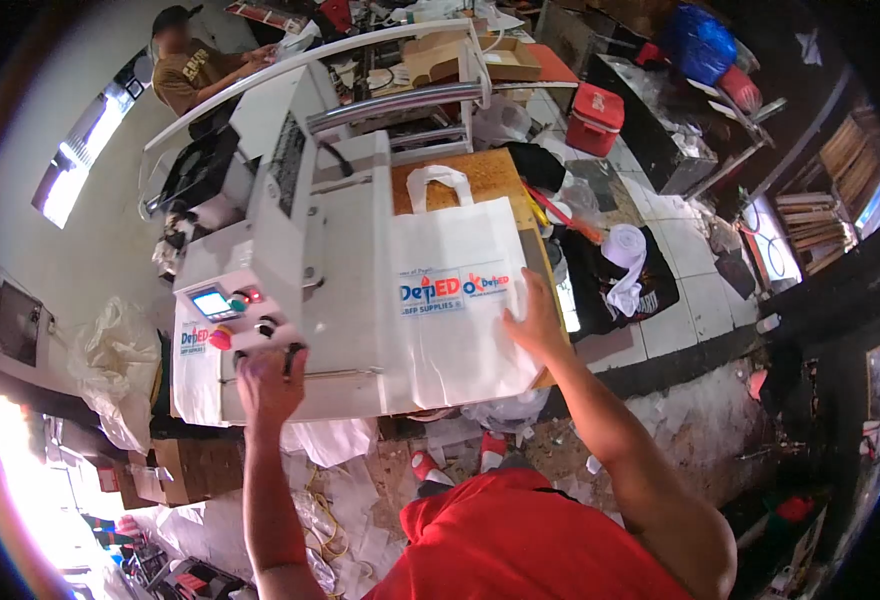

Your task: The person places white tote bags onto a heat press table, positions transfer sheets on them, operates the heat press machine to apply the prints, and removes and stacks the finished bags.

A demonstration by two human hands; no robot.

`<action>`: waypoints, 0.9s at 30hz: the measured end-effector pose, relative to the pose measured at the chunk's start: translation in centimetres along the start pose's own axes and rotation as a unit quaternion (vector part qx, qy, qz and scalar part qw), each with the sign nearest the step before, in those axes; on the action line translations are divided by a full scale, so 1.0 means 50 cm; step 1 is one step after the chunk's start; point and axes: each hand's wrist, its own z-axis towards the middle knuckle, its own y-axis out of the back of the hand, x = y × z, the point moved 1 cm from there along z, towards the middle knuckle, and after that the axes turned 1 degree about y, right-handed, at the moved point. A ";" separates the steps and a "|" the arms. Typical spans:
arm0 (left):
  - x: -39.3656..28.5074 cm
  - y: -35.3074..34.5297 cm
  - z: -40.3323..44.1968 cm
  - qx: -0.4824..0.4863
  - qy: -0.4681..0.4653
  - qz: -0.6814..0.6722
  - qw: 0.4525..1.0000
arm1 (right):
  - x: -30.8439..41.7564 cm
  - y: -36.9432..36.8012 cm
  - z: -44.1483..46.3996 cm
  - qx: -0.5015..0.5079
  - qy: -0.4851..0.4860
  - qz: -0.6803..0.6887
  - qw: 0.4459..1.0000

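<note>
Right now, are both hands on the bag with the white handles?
No, the right hand is on the bag, but the left hand is at the machine.

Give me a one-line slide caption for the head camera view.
Left hand at a machine's front, right hand at the edge of a white DepED bag.

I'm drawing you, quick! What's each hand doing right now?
Left hand: curled around the dark handle.
Right hand: on the white bag; can't tell if gripping.
</note>
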 end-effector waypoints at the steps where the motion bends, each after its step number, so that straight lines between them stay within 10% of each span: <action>1: -0.035 -0.006 0.006 -0.020 -0.016 -0.010 1.000 | -0.009 0.008 -0.008 0.000 0.000 0.000 1.000; 10: -0.295 -0.043 0.052 -0.009 -0.061 -0.075 0.995 | -0.073 0.158 -0.164 -0.133 -0.066 0.005 0.989; 21: -0.387 0.007 -0.031 -0.026 -0.045 -0.264 0.963 | 0.380 0.195 -0.055 0.055 0.223 0.190 0.955; 27: -0.243 0.016 -0.295 0.098 0.091 -0.412 0.901 | 0.426 0.085 -0.030 0.086 0.178 -0.088 0.976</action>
